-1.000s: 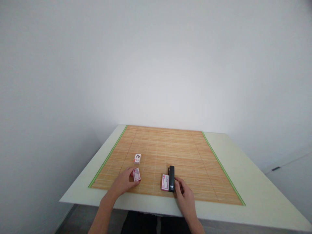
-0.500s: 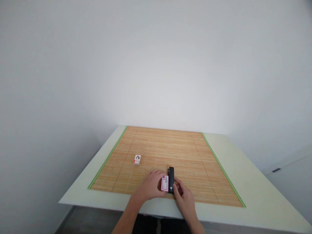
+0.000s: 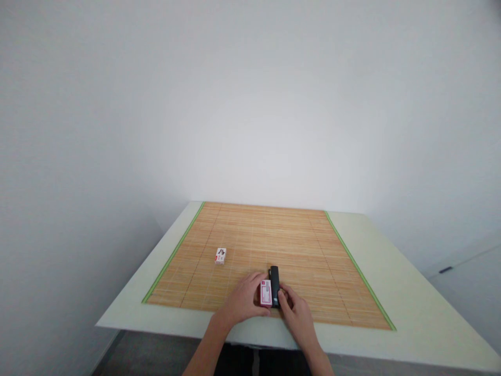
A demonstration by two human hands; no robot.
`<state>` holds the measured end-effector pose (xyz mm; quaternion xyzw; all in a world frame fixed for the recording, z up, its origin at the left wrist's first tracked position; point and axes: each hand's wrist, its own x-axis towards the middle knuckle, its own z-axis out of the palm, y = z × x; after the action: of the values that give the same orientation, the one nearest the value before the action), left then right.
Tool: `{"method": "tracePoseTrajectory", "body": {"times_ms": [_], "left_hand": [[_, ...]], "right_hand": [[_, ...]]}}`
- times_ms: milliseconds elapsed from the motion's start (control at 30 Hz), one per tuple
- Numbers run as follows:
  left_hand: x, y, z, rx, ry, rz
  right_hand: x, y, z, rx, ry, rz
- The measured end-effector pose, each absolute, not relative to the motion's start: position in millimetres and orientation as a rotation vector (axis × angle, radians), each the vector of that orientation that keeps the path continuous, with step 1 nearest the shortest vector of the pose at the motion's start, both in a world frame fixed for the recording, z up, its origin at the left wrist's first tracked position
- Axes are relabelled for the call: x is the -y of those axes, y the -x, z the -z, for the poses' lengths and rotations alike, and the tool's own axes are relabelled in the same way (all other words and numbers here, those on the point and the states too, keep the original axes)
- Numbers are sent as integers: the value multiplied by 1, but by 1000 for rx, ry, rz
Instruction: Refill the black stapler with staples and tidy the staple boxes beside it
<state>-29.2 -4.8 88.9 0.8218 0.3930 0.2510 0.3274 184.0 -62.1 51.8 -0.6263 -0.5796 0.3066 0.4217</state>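
Note:
My left hand (image 3: 243, 302) is closed on a small white and pink box (image 3: 266, 293) near the front edge of the bamboo mat (image 3: 297, 245). The box sits right against the left side of a black stapler (image 3: 275, 283) that lies lengthwise on the mat. Whether a second box lies under it is hidden by my fingers. From the right, my right hand (image 3: 295, 312) curls its fingers around the stapler's near end. Another small white box (image 3: 220, 255) stands alone further left and back on the mat.
The mat has green side borders and lies on a pale table (image 3: 407, 292) whose front edge runs just under my wrists. White walls close off the back and left. A white cabinet with a dark handle (image 3: 445, 270) is at the right.
My left hand carried its small box from the left part of the mat over to the box beside the stapler. My right hand stayed at the stapler's near end.

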Motion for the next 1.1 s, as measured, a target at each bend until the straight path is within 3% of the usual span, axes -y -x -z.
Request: {"method": "tracePoseTrajectory", "body": {"times_ms": [233, 333, 733, 1100], "left_hand": [[-51, 117, -88, -1641, -1923, -1000], [-78, 151, -84, -1840, -1661, -992], [-72, 36, -55, -1531, -1659, -855], [-54, 5, -60, -1407, -1620, -843]], "right_hand": [[62, -186, -50, 1334, 1572, -713], [62, -185, -50, 1369, 1588, -710], [64, -183, -57, 1559, 1612, -827], [69, -178, -33, 1664, 1615, -586]]}}
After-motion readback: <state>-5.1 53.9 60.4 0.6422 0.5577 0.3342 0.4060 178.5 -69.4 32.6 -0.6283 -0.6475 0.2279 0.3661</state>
